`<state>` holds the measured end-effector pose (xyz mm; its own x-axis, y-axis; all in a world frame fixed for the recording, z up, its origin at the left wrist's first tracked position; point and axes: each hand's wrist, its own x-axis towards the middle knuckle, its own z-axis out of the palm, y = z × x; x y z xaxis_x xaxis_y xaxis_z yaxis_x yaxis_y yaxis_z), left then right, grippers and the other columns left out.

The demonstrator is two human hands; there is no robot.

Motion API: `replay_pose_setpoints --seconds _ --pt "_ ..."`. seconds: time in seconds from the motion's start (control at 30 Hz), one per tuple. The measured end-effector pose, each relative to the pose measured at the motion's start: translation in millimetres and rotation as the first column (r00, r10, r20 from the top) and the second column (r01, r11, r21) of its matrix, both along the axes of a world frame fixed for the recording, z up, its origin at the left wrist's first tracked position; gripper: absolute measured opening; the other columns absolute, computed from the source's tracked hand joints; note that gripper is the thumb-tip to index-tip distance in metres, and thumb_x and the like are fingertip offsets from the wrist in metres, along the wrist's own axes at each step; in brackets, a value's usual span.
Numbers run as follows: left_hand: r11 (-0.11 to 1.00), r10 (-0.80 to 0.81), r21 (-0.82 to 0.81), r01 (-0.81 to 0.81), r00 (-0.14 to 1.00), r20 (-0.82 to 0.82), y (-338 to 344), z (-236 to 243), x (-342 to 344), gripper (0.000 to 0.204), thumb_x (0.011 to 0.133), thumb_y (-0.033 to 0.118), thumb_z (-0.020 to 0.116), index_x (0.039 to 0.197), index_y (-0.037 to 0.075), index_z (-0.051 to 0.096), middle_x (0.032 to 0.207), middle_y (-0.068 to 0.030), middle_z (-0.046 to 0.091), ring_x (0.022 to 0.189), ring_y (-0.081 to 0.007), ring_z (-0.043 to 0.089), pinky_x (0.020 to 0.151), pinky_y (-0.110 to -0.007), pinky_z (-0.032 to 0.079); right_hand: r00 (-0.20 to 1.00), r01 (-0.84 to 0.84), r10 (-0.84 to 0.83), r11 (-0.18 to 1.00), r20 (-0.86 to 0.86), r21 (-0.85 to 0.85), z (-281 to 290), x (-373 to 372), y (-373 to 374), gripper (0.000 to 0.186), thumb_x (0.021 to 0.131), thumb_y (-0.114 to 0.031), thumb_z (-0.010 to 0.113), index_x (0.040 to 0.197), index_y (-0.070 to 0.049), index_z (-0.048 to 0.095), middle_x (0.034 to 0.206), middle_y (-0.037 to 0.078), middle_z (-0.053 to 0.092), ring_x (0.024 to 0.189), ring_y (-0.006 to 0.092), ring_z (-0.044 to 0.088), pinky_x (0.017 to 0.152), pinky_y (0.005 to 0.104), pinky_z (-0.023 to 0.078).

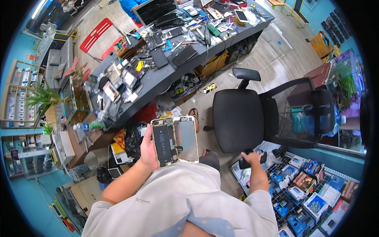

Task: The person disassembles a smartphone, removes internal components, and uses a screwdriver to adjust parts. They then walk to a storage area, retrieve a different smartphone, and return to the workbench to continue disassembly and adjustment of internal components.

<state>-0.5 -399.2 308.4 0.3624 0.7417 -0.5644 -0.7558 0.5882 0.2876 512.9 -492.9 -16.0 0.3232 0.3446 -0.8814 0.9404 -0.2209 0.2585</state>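
Note:
My left hand [147, 151] is closed around the left edge of an opened smartphone [164, 139], held in front of my belly. Its back half shows a black battery and inner boards. Beside that half, the screen panel [186, 138] lies folded out, its grey metal inner side facing up. Low on the right, my right hand [254, 157] rests with spread fingers on a black padded piece [245, 163] that looks like the near armrest of the office chair [238, 120]. Part of that piece is hidden under the hand.
A long dark workbench [152, 85] crosses ahead, crowded with phones, tools and parts. Boxed goods fill a wire rack [285, 187] at lower right. Below the bench's left end is a black plastic bag [134, 142]. A red chair [96, 35] and a seated person [130, 7] are beyond.

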Motion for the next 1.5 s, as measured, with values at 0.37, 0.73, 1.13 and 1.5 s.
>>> replay_pose_setpoints --seconds 0.37,0.73,1.13,1.5 --pt "0.982 -0.18 0.049 0.182 0.983 -0.045 210.4 -11.6 -12.2 0.085 0.113 0.077 0.033 0.156 0.01 0.061 0.134 -0.01 0.076 0.12 -0.0265 0.076 0.103 -0.048 0.063 0.997 0.077 -0.076 0.996 -0.017 0.047 -14.0 -74.4 -40.6 0.09 0.107 -0.079 0.036 0.154 -0.01 0.069 0.166 0.016 0.055 0.163 0.0337 0.038 0.129 0.0833 -0.001" --pt "0.998 -0.043 -0.034 0.044 0.999 0.033 252.9 -19.3 -32.1 0.081 0.114 0.075 0.035 0.154 0.011 0.062 0.135 -0.0092 0.074 0.12 -0.0249 0.074 0.104 -0.047 0.061 0.908 0.197 -0.285 0.937 -0.308 -0.289 -102.3 -92.7 -89.1 0.067 0.107 -0.048 0.047 0.165 -0.015 0.053 0.176 0.022 0.04 0.164 0.0421 0.037 0.131 0.071 0.026" --pt "0.998 0.004 0.06 -0.011 0.994 0.11 339.5 -49.8 39.6 0.085 0.114 0.073 0.034 0.163 0.007 0.052 0.151 -0.0153 0.067 0.134 -0.0309 0.069 0.112 -0.05 0.057 0.931 0.364 -0.331 0.794 -0.155 0.488 28.1 -7.5 286.8 0.082 0.09 -0.054 0.089 0.155 -0.012 0.062 0.157 0.021 0.057 0.147 0.0419 0.056 0.12 0.0529 0.051" --pt "0.998 0.052 -0.027 -0.048 0.984 0.169 419.5 -93.9 146.5 0.082 0.115 0.07 0.038 0.17 0.009 0.046 0.159 -0.012 0.063 0.141 -0.0301 0.065 0.117 -0.053 0.053 0.811 0.502 -0.575 0.781 0.113 0.371 -68.0 232.8 246.0 0.136 0.05 -0.038 0.113 0.157 0.008 0.043 0.153 0.032 0.061 0.147 0.0438 0.058 0.126 0.0498 0.046"
